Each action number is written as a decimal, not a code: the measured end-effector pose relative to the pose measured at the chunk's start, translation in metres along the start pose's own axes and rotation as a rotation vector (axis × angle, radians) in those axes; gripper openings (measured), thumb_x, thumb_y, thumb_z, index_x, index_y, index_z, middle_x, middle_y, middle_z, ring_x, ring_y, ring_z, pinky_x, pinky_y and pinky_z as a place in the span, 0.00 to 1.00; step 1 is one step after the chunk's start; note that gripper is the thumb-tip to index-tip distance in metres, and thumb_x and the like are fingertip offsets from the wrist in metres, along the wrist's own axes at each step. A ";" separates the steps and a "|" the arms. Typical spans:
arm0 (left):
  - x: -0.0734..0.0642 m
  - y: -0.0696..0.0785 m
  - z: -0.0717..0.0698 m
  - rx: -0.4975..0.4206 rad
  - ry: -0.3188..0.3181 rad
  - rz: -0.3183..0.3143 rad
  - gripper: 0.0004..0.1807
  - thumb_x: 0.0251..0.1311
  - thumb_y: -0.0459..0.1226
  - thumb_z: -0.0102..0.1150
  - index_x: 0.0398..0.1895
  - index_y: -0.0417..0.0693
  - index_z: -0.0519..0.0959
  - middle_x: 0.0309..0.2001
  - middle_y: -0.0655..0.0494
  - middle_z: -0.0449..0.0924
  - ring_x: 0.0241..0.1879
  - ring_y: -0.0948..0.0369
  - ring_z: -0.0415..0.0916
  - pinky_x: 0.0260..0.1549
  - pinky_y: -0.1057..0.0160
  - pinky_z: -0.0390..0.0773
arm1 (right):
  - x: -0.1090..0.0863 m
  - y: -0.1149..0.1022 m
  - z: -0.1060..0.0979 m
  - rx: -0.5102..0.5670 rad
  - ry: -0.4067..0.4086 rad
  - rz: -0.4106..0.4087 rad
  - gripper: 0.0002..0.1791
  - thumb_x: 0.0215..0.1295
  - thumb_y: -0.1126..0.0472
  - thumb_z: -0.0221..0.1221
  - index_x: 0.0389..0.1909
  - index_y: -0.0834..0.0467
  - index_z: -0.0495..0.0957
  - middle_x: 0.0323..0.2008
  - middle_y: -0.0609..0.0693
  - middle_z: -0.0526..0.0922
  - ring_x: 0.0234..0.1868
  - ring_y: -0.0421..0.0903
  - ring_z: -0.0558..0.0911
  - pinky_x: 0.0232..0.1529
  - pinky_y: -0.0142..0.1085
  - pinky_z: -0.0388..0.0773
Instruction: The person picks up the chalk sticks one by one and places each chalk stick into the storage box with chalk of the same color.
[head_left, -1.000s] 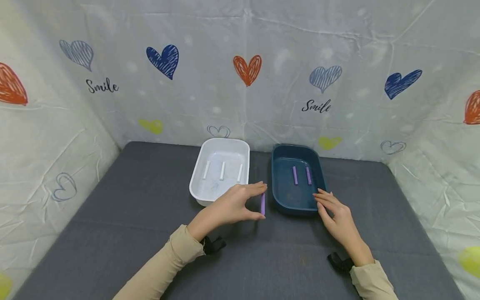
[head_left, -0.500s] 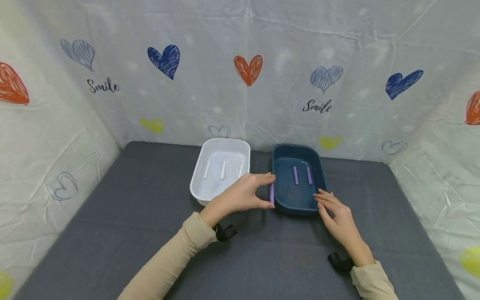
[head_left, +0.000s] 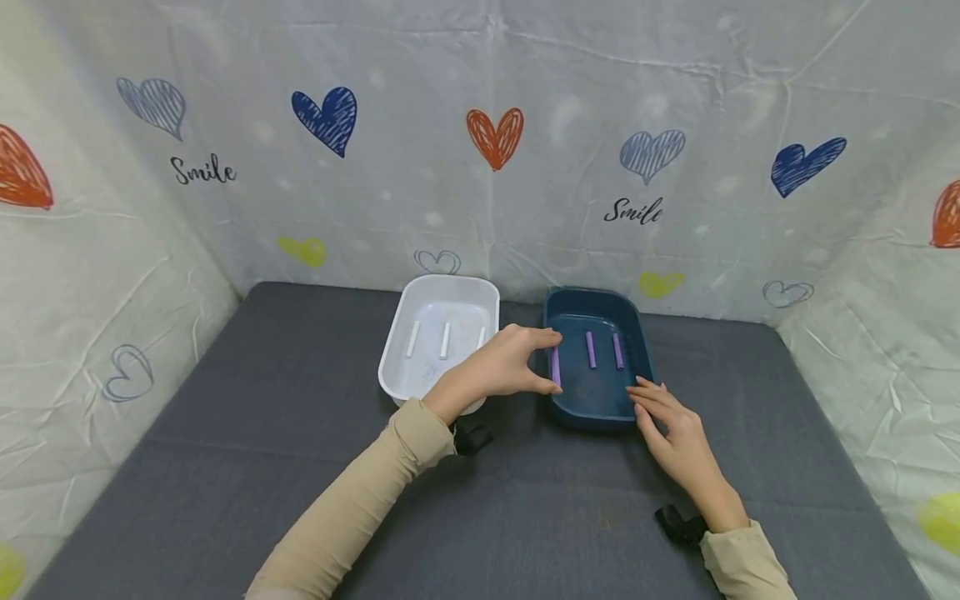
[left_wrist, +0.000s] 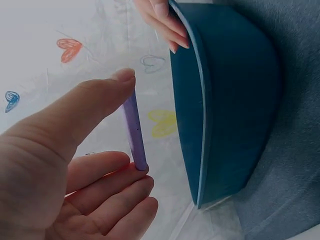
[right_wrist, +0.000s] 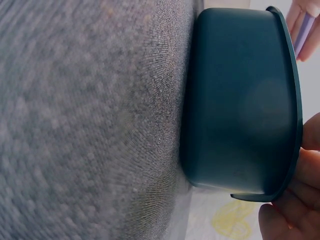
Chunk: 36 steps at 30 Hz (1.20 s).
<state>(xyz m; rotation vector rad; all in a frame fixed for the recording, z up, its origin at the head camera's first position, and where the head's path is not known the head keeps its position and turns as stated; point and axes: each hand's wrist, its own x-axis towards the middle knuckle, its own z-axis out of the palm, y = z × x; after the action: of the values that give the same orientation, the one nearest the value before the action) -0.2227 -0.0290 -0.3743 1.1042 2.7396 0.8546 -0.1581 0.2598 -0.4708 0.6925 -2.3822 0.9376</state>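
In the head view my left hand point(head_left: 510, 362) pinches a purple chalk stick point(head_left: 556, 367) by its two ends, thumb at one and a fingertip at the other. Seen from the left wrist, the chalk point(left_wrist: 134, 132) is above the level of the rim of the dark teal bin point(left_wrist: 235, 100). From the head, it overlaps the bin's left side. My right hand point(head_left: 675, 433) rests its fingers on the bin's right rim near the front corner. Two more purple chalk sticks point(head_left: 591, 350) lie side by side inside the bin.
A white bin point(head_left: 397, 358) stands left of the teal one, with three white chalk sticks point(head_left: 446, 342) inside, one partly hidden by my left hand. Both bins sit toward the back of the grey cloth-covered table point(head_left: 570, 517), before a heart-printed curtain point(head_left: 420, 192).
My left hand has carried the purple chalk right and away from me, from the gap between the bins to the teal bin's left side. The right hand has stayed in place.
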 end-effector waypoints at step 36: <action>0.099 -0.022 0.012 0.031 -0.157 -0.255 0.40 0.51 0.41 0.77 0.67 0.39 0.72 0.63 0.47 0.75 0.64 0.51 0.66 0.60 0.59 0.72 | 0.002 -0.003 0.002 0.010 0.034 -0.020 0.13 0.62 0.77 0.60 0.47 0.70 0.84 0.51 0.61 0.84 0.59 0.59 0.79 0.65 0.52 0.64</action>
<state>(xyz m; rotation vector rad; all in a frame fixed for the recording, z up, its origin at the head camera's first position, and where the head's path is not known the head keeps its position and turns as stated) -0.3068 0.0291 -0.3818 0.7665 2.6912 0.6633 -0.1583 0.2564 -0.4698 0.6979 -2.3380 0.9464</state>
